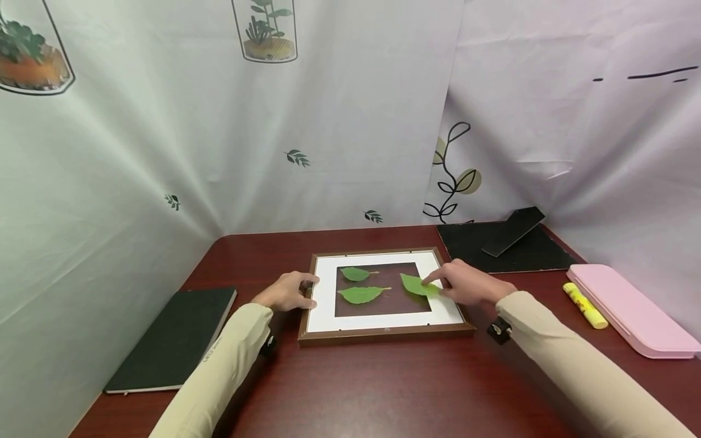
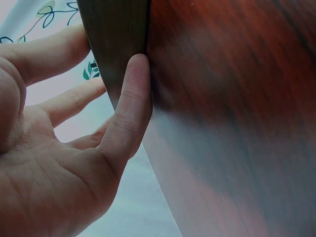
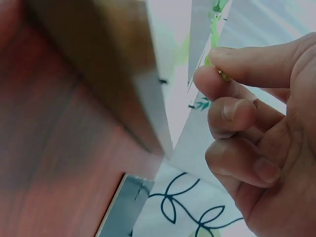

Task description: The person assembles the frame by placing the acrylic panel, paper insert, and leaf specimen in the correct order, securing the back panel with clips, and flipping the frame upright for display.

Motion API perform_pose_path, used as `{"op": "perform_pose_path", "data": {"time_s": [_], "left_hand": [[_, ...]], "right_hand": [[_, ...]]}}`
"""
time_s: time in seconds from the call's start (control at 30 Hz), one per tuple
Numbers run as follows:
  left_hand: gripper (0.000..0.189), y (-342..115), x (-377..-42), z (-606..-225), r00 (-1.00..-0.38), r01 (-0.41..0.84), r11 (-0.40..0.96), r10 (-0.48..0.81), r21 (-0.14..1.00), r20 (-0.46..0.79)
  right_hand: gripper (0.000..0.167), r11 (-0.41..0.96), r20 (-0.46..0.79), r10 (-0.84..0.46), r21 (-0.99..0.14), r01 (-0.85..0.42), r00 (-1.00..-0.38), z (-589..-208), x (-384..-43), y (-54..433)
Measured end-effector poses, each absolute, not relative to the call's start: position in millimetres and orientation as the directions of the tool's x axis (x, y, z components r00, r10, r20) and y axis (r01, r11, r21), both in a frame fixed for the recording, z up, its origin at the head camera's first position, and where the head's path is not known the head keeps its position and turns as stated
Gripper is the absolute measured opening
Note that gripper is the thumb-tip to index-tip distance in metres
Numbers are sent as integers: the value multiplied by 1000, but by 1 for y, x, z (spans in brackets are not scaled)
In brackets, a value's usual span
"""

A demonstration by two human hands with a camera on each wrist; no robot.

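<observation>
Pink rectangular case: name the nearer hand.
Right. The right hand pinches a green leaf left of the case; the left hand, farther left, grips the brown rectangular frame by its left edge.

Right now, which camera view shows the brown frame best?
The head view: it shows the brown frame from above, all four sides. The left wrist view shows only part of one side; the right wrist view, a partly blurred side.
</observation>
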State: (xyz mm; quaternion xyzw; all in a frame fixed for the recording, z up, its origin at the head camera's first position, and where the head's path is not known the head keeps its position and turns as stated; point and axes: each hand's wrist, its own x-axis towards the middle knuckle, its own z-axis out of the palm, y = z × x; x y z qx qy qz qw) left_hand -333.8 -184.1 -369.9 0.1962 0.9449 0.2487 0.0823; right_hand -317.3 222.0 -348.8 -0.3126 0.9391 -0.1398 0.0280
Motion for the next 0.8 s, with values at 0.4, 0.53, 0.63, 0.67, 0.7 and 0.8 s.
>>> {"op": "perform_pose_path", "data": {"time_s": [0.4,0.53,0.63,0.67,0.7,0.8], "left_hand": [[59,-185,-334,-370,-910,325,800,409,504,-62],[58,-185,-334,-369,-907,331,792,417,513,-59],[57,-186,-332,-366,-896,361,782,442,508,-44],[56,-187,-332,-365,-892,370,779,450,506,-41],[56,-187,-331,-365,-890,374,778,454,505,-39],[57,-186,-331,-365,-891,374,779,453,504,-39]], "right_hand": [[31,771,14,-605,-240,-590,-796,-348,-335,185],[31,796,-9,-575,-238,-557,-818,-347,-338,176],[32,814,-24,-553,-229,-534,-833,-347,-339,172],[33,819,-29,-546,-228,-526,-838,-347,-339,171],[34,824,-33,-538,-228,-518,-842,-347,-339,169],[36,834,-44,-525,-227,-503,-850,-347,-337,166]]}}
